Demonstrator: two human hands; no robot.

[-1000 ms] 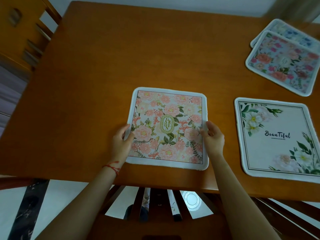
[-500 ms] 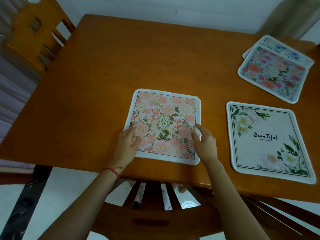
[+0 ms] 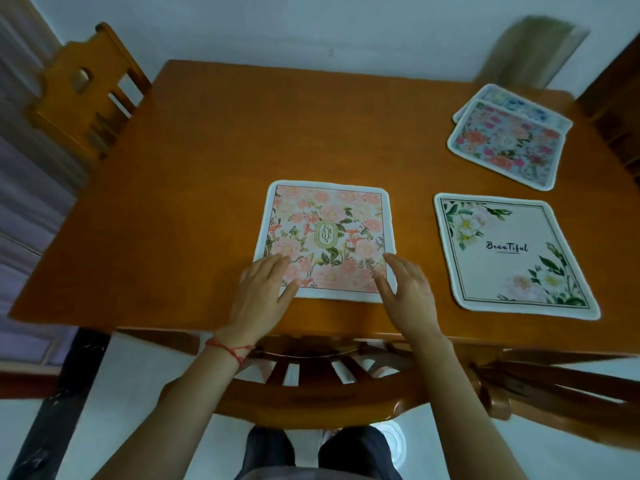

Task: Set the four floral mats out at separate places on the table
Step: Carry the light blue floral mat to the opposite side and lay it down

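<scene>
Pink floral mat (image 3: pixel 329 237), white border, "GARDEN" oval; left hand (image 3: pixel 261 289), right hand (image 3: pixel 408 292) flat, grip released.

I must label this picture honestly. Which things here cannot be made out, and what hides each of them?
- Head view: the blue floral mat at the far right shows only a strip; the pink and red floral mat lies over it.
- Head view: the small line under "Beautiful" on the white floral mat is too small.
- Head view: the near corners of the peach floral mat lie under the left hand and right hand.
</scene>
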